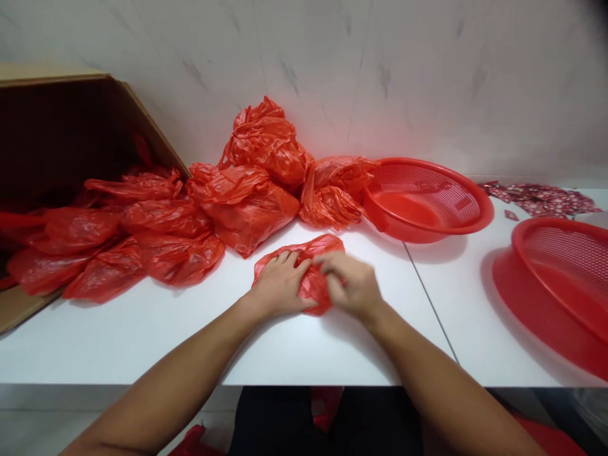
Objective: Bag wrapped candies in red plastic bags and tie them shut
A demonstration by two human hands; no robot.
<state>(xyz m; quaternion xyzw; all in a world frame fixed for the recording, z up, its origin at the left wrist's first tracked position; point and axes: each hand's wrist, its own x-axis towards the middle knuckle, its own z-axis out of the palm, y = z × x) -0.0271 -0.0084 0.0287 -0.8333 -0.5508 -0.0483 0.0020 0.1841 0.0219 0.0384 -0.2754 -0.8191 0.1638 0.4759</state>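
Note:
A small red plastic bag [317,283] lies crumpled on the white table in front of me. My left hand [281,285] rests flat on its left side, the thumb spread away from the fingers. At the bag's right side, my right hand [350,282] is curled with its fingertips pinching the plastic; it is slightly blurred. What is inside the bag, if anything, is hidden.
Filled red plastic bags [251,202] are heaped behind and to the left, spilling from a cardboard box [152,130]. A red mesh basket [427,225] stands back right, another basket [536,285] nearer. Small dark-red patterned packets [546,197] lie by the wall.

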